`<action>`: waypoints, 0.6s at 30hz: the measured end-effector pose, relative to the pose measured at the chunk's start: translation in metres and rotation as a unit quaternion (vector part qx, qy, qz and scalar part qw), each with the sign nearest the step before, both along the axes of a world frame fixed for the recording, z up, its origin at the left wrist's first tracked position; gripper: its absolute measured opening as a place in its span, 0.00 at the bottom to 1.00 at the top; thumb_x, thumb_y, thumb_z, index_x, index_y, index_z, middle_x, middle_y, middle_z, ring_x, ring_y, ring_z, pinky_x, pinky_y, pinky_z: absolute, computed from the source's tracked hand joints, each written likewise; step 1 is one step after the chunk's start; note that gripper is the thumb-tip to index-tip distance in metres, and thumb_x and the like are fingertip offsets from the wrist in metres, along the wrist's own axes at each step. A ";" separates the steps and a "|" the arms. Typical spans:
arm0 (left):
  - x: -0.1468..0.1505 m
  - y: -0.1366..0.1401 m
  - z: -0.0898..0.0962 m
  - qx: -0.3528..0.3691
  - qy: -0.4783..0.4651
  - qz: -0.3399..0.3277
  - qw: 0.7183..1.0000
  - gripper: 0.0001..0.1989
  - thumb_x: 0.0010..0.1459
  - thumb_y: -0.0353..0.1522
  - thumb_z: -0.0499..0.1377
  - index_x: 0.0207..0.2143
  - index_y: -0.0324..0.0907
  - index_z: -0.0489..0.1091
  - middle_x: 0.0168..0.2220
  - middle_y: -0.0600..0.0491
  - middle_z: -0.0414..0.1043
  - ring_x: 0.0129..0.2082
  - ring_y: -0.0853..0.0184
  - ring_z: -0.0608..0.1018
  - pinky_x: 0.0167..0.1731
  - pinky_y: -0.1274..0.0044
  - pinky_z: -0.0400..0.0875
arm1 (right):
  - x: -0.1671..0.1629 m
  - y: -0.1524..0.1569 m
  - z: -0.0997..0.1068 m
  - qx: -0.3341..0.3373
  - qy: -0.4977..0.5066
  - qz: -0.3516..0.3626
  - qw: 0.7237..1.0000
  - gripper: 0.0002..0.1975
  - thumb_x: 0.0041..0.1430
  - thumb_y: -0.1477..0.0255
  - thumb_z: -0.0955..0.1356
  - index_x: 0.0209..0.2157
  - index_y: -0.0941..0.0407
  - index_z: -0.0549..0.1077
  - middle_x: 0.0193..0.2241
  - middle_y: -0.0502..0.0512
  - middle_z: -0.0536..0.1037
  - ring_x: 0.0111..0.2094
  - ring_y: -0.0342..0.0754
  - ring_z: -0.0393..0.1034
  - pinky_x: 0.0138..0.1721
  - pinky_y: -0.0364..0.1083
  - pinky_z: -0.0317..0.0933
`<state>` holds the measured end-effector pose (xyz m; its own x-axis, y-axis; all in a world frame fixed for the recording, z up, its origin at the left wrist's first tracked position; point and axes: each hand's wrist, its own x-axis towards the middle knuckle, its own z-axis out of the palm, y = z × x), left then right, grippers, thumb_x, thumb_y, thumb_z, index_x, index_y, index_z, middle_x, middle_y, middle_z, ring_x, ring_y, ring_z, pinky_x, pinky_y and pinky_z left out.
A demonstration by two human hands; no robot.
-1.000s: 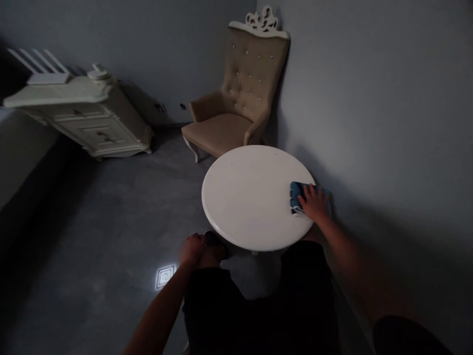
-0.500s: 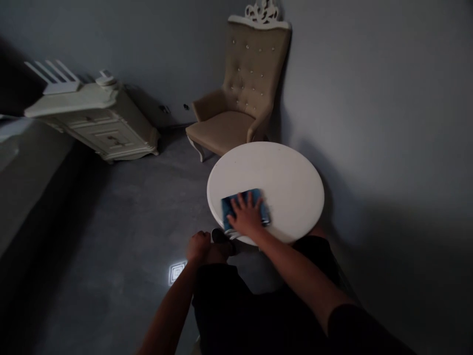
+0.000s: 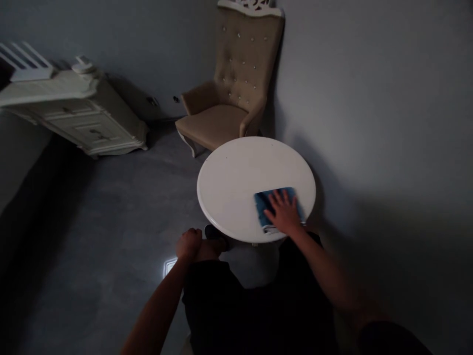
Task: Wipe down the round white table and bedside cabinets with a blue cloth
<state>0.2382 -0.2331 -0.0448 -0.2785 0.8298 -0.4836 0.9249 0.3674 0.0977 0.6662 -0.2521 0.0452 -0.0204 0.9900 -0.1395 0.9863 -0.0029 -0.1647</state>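
Observation:
My right hand (image 3: 284, 214) lies flat with its fingers spread on a folded blue cloth (image 3: 261, 202). The cloth rests on the round white table (image 3: 236, 172), near its front right edge, and its pale underside shows along the near fold. My left hand (image 3: 189, 243) sits on my left knee, away from the table, with its fingers curled in. I make out nothing in it, though the light is dim.
A tan tufted armchair (image 3: 218, 123) with a white carved crest stands behind the table. To the left is a white cabinet (image 3: 99, 118) bearing a router (image 3: 32, 73) with several antennas. A grey wall (image 3: 369, 123) runs close along the table's right side.
My right hand has slid the cloth across the tabletop from the left front to the right front. My left hand stays on the knee. The whole view has shifted slightly.

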 end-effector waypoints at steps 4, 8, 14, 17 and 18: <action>-0.004 -0.001 -0.002 0.006 -0.024 -0.004 1.000 0.27 0.78 0.41 0.48 0.53 0.37 0.85 0.57 0.30 0.86 0.58 0.42 0.87 0.53 0.63 0.79 | 0.105 -0.015 -0.004 -0.024 -0.057 -0.125 0.990 0.38 0.82 0.57 0.55 0.85 0.55 0.57 0.87 0.60 0.47 0.87 0.71 0.33 0.82 0.80 0.36; -0.005 -0.003 -0.002 0.005 -0.023 0.001 1.000 0.28 0.78 0.41 0.48 0.54 0.37 0.86 0.57 0.30 0.86 0.58 0.43 0.87 0.54 0.63 0.79 | 0.124 -0.024 -0.013 -0.017 -0.058 -0.161 0.985 0.37 0.82 0.62 0.54 0.85 0.56 0.56 0.87 0.64 0.45 0.87 0.69 0.32 0.81 0.80 0.40; -0.004 -0.002 -0.002 0.007 -0.018 0.003 1.000 0.27 0.78 0.40 0.49 0.53 0.38 0.86 0.55 0.30 0.86 0.56 0.43 0.88 0.52 0.63 0.80 | -0.006 -0.031 -0.008 -0.022 -0.036 -0.063 0.997 0.38 0.82 0.50 0.57 0.84 0.46 0.60 0.87 0.55 0.46 0.86 0.82 0.29 0.76 0.91 0.28; 0.000 -0.002 0.003 0.000 -0.005 0.006 1.000 0.27 0.78 0.40 0.49 0.54 0.37 0.86 0.56 0.30 0.86 0.57 0.43 0.88 0.51 0.64 0.79 | -0.099 -0.026 -0.003 -0.009 0.050 0.035 0.998 0.41 0.80 0.44 0.61 0.84 0.47 0.60 0.87 0.58 0.46 0.85 0.85 0.30 0.75 0.93 0.23; 0.002 -0.002 0.006 -0.002 0.001 0.006 1.000 0.27 0.79 0.39 0.48 0.54 0.36 0.86 0.56 0.29 0.86 0.57 0.43 0.88 0.51 0.64 0.79 | -0.128 -0.023 -0.002 -0.003 0.081 0.062 0.995 0.42 0.79 0.43 0.63 0.84 0.48 0.61 0.87 0.58 0.46 0.85 0.85 0.30 0.75 0.92 0.23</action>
<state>0.2401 -0.2353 -0.0391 -0.2899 0.8242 -0.4865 0.9205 0.3793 0.0940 0.5379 -0.2755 0.0436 -0.1640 0.9778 -0.1302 0.9400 0.1149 -0.3212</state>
